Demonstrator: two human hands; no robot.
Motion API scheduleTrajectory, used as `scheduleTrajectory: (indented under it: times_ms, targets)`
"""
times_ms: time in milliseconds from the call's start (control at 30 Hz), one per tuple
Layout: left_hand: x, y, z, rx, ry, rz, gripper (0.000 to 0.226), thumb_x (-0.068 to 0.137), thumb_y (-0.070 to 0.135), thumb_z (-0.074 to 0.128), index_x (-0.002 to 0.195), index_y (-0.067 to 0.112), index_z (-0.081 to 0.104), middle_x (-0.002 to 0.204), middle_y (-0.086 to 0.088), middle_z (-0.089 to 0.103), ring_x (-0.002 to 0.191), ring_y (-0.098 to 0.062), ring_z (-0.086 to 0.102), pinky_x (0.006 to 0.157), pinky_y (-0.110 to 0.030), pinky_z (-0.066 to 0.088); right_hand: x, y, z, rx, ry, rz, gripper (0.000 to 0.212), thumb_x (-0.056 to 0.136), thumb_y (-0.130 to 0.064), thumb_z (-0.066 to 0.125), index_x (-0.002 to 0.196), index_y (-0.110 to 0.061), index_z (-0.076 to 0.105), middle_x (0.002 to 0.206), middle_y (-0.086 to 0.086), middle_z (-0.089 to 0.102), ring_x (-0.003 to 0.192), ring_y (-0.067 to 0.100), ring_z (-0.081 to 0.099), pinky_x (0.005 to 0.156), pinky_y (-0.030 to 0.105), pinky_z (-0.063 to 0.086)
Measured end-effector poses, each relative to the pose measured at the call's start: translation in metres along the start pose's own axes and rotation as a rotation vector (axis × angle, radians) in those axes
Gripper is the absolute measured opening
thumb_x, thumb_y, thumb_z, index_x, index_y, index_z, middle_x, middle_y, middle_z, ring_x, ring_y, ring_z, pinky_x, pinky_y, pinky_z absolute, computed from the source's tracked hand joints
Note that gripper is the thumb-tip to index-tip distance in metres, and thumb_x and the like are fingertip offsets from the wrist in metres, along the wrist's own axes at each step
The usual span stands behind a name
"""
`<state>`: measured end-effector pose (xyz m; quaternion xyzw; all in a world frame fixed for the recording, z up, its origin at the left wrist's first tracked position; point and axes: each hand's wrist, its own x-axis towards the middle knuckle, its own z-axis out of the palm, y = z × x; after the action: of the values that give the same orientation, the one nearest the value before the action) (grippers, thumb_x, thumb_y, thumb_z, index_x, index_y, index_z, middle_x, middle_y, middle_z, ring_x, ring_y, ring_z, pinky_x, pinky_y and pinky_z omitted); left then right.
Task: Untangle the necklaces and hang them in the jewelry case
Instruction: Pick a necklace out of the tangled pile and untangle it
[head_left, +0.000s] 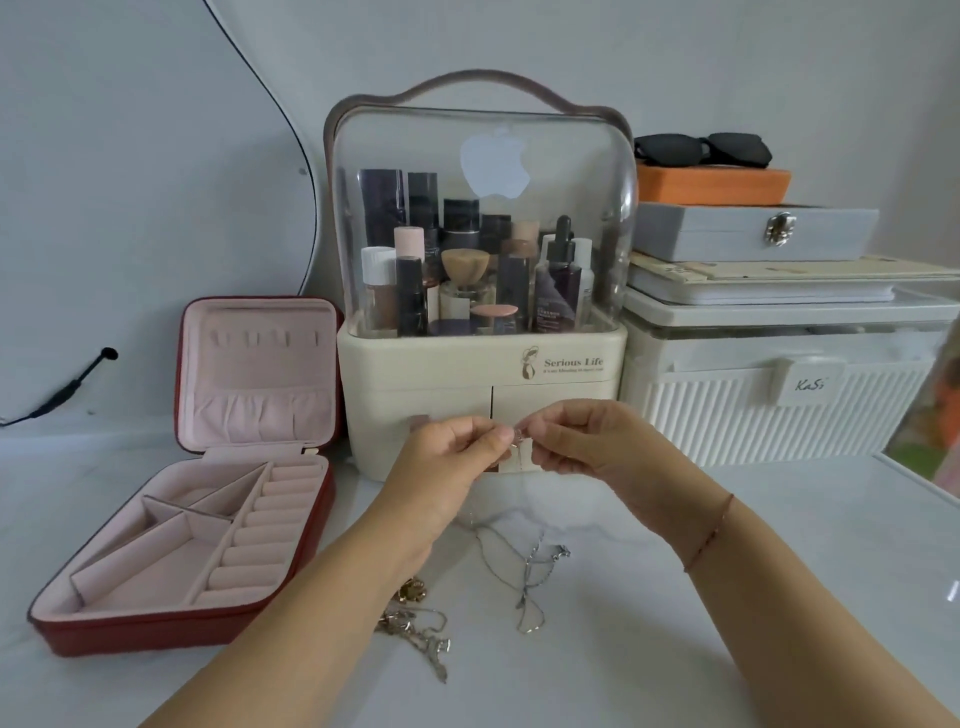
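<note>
1. Left hand (449, 452) and right hand (582, 441) meet, each pinching the thin silver chain necklace (519, 452).
2. The open red jewelry case with pink lining (182, 525) holds nothing visible.
3. The cream cosmetics organizer with clear dome (483, 291) holds bottles.
4. Gold (415, 623) and silver necklaces (530, 577) lie on the white table (727, 623).

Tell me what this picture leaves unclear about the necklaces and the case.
Head view:
- Clasp between the left hand and right hand: too small, covered by fingertips.
- Silver chains: too fine to count or see how they cross.
- Gold chains: partly hidden under the left forearm.
- Case lid hooks: blurred, number unclear.
</note>
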<state>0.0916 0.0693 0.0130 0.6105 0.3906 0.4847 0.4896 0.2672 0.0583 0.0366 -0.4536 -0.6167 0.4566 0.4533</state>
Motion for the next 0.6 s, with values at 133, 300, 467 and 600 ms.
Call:
scheduleTrajectory:
  times_ms: [133, 300, 467, 600]
  targets:
    - [-0.001, 0.002, 0.000, 0.086, -0.021, 0.017, 0.009, 0.088, 0.021, 0.066, 0.088, 0.016, 0.074, 0.080, 0.005, 0.073, 0.079, 0.002, 0.065, 0.076, -0.006, 0.046, -0.003, 0.002, 0.005, -0.024, 0.038, -0.030, 0.013, 0.091, -0.020, 0.062, 0.088, -0.011, 0.071, 0.070, -0.002, 0.065, 0.068, 0.008, 0.056, 0.068, 0.021, 0.044]
    - [-0.002, 0.006, -0.004, 0.086, -0.001, -0.011, 0.005, 0.084, 0.016, 0.070, 0.085, 0.017, 0.074, 0.077, 0.005, 0.072, 0.073, 0.003, 0.064, 0.072, -0.006, 0.046, -0.006, -0.002, 0.009, -0.102, 0.032, -0.042, 0.014, 0.094, -0.018, 0.060, 0.085, -0.011, 0.068, 0.067, -0.003, 0.063, 0.061, 0.004, 0.054, 0.062, 0.016, 0.043]
    - [-0.005, 0.008, -0.003, 0.053, -0.041, -0.060, 0.006, 0.084, 0.016, 0.068, 0.087, 0.012, 0.070, 0.072, 0.004, 0.065, 0.071, -0.001, 0.059, 0.075, -0.015, 0.043, -0.008, -0.003, 0.011, -0.114, 0.028, -0.054, 0.015, 0.093, -0.018, 0.061, 0.080, -0.012, 0.067, 0.065, -0.004, 0.063, 0.060, 0.003, 0.054, 0.061, 0.015, 0.043]
    - [-0.006, 0.010, 0.000, 0.024, -0.053, -0.057, 0.010, 0.086, 0.018, 0.065, 0.089, 0.012, 0.072, 0.073, 0.001, 0.062, 0.075, -0.007, 0.056, 0.079, -0.022, 0.042, -0.008, -0.003, 0.009, -0.051, -0.006, -0.049, 0.017, 0.089, -0.025, 0.063, 0.081, -0.010, 0.067, 0.069, -0.001, 0.063, 0.065, 0.008, 0.054, 0.066, 0.021, 0.044]
